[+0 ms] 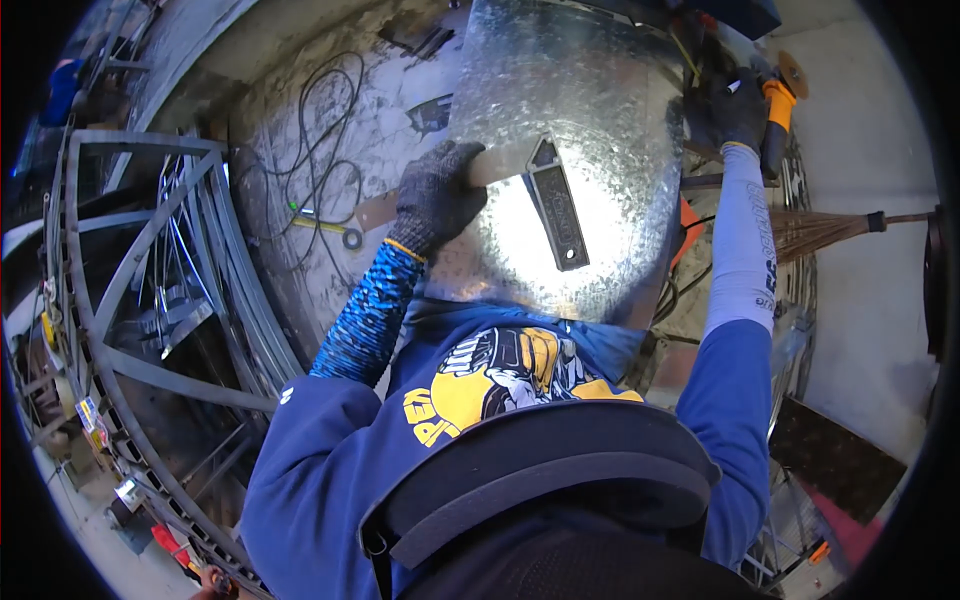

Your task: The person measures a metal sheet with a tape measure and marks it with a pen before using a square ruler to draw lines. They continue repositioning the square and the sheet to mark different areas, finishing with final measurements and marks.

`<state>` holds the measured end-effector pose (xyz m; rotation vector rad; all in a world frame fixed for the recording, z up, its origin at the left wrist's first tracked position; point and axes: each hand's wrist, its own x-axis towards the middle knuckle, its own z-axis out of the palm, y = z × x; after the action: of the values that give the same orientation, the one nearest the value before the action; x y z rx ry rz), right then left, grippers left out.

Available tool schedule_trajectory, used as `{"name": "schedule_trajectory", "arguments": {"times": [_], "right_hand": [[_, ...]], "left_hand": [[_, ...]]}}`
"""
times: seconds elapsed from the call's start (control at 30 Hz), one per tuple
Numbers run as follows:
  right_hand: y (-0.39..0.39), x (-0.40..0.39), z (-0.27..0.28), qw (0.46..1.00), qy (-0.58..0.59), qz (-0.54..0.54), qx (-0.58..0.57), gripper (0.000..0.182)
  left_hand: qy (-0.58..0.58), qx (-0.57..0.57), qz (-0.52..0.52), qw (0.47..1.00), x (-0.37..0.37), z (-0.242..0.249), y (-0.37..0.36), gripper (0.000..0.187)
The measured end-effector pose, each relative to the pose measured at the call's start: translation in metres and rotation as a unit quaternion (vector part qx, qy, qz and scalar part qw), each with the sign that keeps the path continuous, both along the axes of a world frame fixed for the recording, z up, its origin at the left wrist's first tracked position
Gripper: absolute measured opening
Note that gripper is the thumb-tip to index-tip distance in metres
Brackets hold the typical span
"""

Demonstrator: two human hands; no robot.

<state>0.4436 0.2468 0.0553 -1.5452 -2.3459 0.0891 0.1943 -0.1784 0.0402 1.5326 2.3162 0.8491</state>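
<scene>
My left hand (437, 195), in a dark knit glove, is wrapped round the metal blade of a try square (560, 215). The square's black handle lies across a shiny metal sheet (560, 75), in a bright patch of light, and its blade sticks out past the sheet's left edge. Stretched forward on the right, my right hand (738, 108), also in a dark glove, is beside an orange angle grinder (777, 118). The fingers of this hand blend into dark things near the sheet's far right corner, and I cannot tell what they hold.
Welded steel frames and long bars (240, 280) stand at the left. A black cable (335, 110) loops over the stained floor, near a tape measure (318, 224). A broom (820, 228) lies at the right. A dark plate (835, 455) rests at the lower right.
</scene>
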Motion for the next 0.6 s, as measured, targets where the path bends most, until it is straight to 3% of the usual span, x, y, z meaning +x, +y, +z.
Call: {"name": "schedule_trajectory", "arguments": {"times": [0.07, 0.1, 0.13, 0.17, 0.2, 0.23, 0.27, 0.33, 0.37, 0.47, 0.53, 0.57, 0.6], "right_hand": [[0.01, -0.004, -0.013, 0.988, -0.027, 0.055, 0.139, 0.058], [0.009, -0.004, -0.01, 0.986, -0.08, 0.061, 0.137, 0.058], [0.036, 0.001, -0.028, 0.977, -0.07, 0.089, 0.181, 0.052], [0.103, 0.014, -0.066, 0.845, -0.389, 0.137, 0.339, 0.054], [0.074, 0.007, -0.042, 0.888, -0.279, 0.112, 0.348, 0.04], [0.057, 0.005, -0.032, 0.912, -0.024, 0.176, 0.37, 0.039], [0.02, 0.0, -0.016, 0.888, -0.128, 0.131, 0.422, 0.073], [-0.059, -0.016, 0.034, 0.904, 0.156, 0.243, 0.315, 0.034], [-0.077, -0.015, 0.034, 0.906, 0.156, 0.244, 0.309, 0.034], [-0.128, -0.014, 0.04, 0.91, 0.224, 0.253, 0.241, 0.046], [-0.173, -0.022, 0.061, 0.904, 0.255, 0.327, 0.105, 0.036], [-0.185, -0.031, 0.057, 0.883, 0.292, 0.365, 0.046, 0.038], [-0.196, -0.04, 0.053, 0.855, 0.329, 0.402, -0.011, 0.039]], "left_hand": [[-0.039, 0.035, 0.022, 0.998, -0.006, -0.01, -0.003, 0.051], [-0.077, 0.068, 0.04, 0.994, -0.007, -0.018, -0.01, 0.049], [0.006, 0.103, 0.034, 0.994, -0.01, -0.014, -0.014, 0.047], [0.115, 0.117, 0.032, 0.986, -0.019, -0.012, -0.018, 0.048], [0.05, 0.096, 0.075, 0.991, -0.028, -0.013, -0.026, 0.048], [0.016, 0.069, 0.11, 0.991, -0.038, -0.013, -0.036, 0.049], [-0.127, 0.102, 0.146, 0.976, -0.031, 0.017, -0.04, 0.049], [-0.058, 0.137, 0.16, 0.976, -0.056, 0.003, -0.068, 0.051], [-0.058, 0.131, 0.163, 0.976, -0.054, 0.008, -0.073, 0.051], [-0.263, 0.222, 0.219, 0.913, -0.063, 0.055, -0.059, 0.025], [-0.392, 0.278, 0.241, 0.843, -0.067, 0.085, -0.046, 0.009], [-0.391, 0.278, 0.233, 0.846, -0.068, 0.095, -0.038, 0.009], [-0.449, 0.328, 0.202, 0.807, -0.069, 0.102, -0.027, 0.009]]}}
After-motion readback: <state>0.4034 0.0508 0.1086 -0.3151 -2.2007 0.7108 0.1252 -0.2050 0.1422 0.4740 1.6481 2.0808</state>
